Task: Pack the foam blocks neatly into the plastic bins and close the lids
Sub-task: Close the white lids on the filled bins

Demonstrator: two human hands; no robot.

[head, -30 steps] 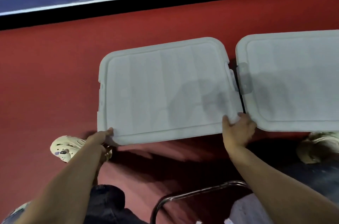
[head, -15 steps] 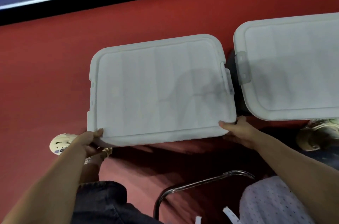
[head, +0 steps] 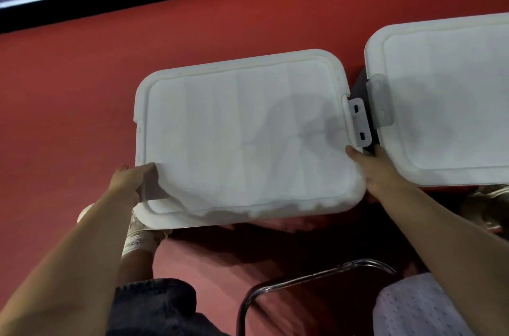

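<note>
1. Your left hand curls its fingers round the left latch flap at the near-left side of the near bin's lid, thumb on the outside, so that side can be pulled into its catch.
2. Your right hand sits at the lid's near-right corner, thumb pressed on the rim and the other fingers tucked out of sight below the edge; it looks like a clamp on the lid, though how far those fingers curl you cannot tell.
3. Holding opposite sides at once keeps the lid square on its bin while you press, which is likely why both hands work together.
4. The right latch on this lid stands flipped up and unfastened, its two slots showing, so the closing step is not done yet.
5. The foam blocks cannot be seen; judging by the lid sitting flat, they are probably already under it.
6. The second bin's lid lies just beside, its own side latch folded onto it and facing the gap between the two.
7. Both bins rest on the red floor, close to your feet, with a chrome chair frame nearer you.
</note>
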